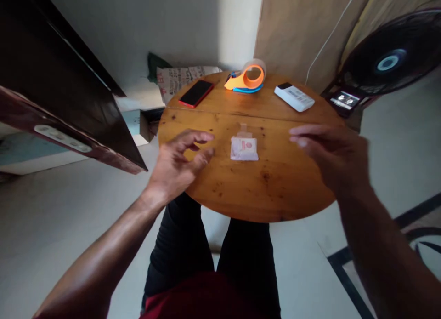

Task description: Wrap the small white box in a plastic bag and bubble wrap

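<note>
A small clear plastic packet [244, 149] with a white label and red print lies flat near the middle of the round wooden table [248, 195]. A strip of clear tape [244, 129] sticks out from its far edge. My left hand [186, 158] hovers to the left of the packet, thumb and fingers apart, holding nothing. On the other side, my right hand [334, 153] is above the table's right part, apart from the packet. Its thumb and fingertips are drawn together in a pinch; whether something thin is between them cannot be made out.
At the table's back stand an orange tape dispenser [246, 80] with a blue base, a red-edged phone [196, 93] and a white box-shaped device [294, 97]. A black fan [389, 57] is at the right. Dark wooden furniture [69, 71] rises at the left.
</note>
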Demonstrator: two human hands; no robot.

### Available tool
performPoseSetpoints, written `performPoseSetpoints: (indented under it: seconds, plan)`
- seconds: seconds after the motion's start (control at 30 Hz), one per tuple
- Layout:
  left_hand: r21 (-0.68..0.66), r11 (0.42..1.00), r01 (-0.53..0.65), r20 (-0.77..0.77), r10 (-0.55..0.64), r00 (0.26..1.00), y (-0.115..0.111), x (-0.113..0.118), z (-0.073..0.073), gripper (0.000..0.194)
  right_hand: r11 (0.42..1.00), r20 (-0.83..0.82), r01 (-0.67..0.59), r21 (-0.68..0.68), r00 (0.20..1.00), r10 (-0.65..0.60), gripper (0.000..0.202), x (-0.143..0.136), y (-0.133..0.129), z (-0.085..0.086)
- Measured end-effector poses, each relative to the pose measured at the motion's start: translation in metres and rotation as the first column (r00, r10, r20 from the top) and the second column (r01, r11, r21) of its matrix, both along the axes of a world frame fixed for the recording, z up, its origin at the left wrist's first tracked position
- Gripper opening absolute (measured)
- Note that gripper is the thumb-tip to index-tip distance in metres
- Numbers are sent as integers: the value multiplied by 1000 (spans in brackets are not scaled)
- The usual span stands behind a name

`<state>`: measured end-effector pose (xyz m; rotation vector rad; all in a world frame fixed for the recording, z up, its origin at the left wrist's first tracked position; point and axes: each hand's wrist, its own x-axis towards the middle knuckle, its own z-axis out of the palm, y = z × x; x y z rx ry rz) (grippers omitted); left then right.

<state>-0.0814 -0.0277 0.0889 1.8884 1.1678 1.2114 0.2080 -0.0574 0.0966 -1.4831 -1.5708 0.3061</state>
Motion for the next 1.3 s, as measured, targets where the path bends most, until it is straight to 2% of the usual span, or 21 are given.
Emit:
performPoseSetpoints:
  seconds: [0.03,0.2,0.3,0.43,0.53,0.73,0.9,1.03,1.3]
  plan:
    - [-27,999,29,-30,-30,999,10,9,-9,19,999,-14,-37,-25,999,36,14,0,11,-7]
    - [63,992,113,-62,-109,992,46,51,-42,14,957,-120,-197,-215,977,174,17,-2,78,-39]
    - [80,994,68,-97,-60,993,53,65,-56,18,908,-145,-271,-319,961,236,23,-5,109,-49]
    - [27,999,23,-96,-21,995,49,68,-72,22,886,-170,-298,-356,953,252,25,-9,130,-60]
    - [22,999,27,-89,-25,996,47,66,-75,30,883,-183,-319,-344,945,270,26,-12,134,-66]
    - [20,999,43,-190,-38,981,50,71,-73,20,860,-184,-363,-359,931,316,25,-23,132,-70]
    - [17,999,49,-180,-45,983,49,73,-74,22,884,-307,-370,-284,909,282,14,-34,128,-74]
    - [-9,999,38,-190,-39,981,49,74,-74,21,880,-381,-388,-274,884,271,13,-37,122,-68]
    - [51,998,28,-212,-17,977,50,77,-78,20,796,-327,-538,-277,832,449,15,-25,107,-52]
